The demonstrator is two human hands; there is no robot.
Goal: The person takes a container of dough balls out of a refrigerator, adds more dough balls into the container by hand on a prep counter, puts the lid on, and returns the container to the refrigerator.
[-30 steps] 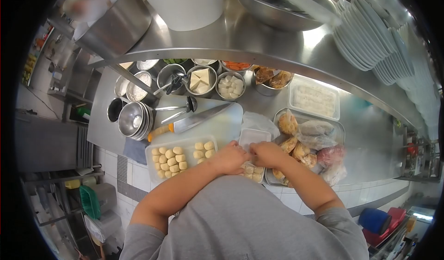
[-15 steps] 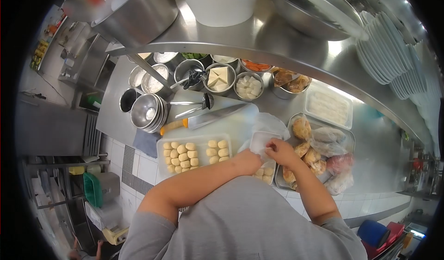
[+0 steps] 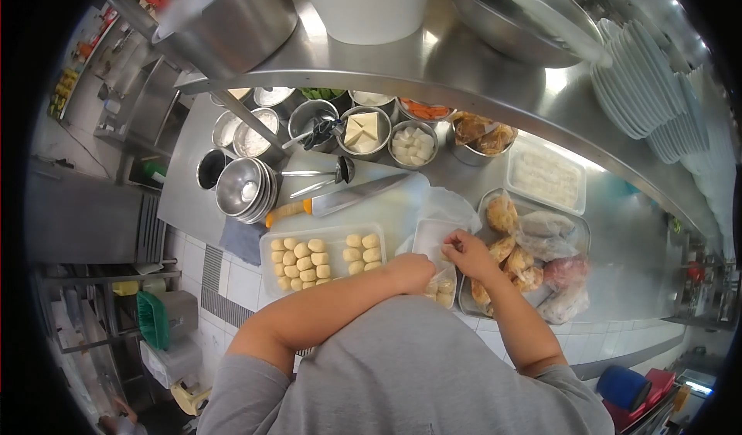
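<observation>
My left hand (image 3: 413, 272) is closed at the near edge of a small white container (image 3: 434, 235); what its fingers hold, if anything, is hidden. My right hand (image 3: 466, 253) has its fingers pinched together at the container's right side, on something too small to make out. Just below and between the hands, a clear container (image 3: 443, 290) holds several pale round balls, partly covered by my left hand. To the left is a translucent tray (image 3: 265, 242) with more pale yellow balls in two groups. Thin clear plastic (image 3: 452, 203) lies behind the white container.
A large knife (image 3: 348, 197) and ladles (image 3: 340, 172) lie on the cutting board (image 3: 386, 203). Stacked metal bowls (image 3: 241, 187) stand left. At right, a metal tray (image 3: 589, 238) holds bagged food. Ingredient pots (image 3: 412, 145) line the back, under a steel shelf (image 3: 371, 71).
My left hand has shifted slightly left, away from the right hand. The right hand stays in nearly the same place, fingers pinched. The camera view has moved a little.
</observation>
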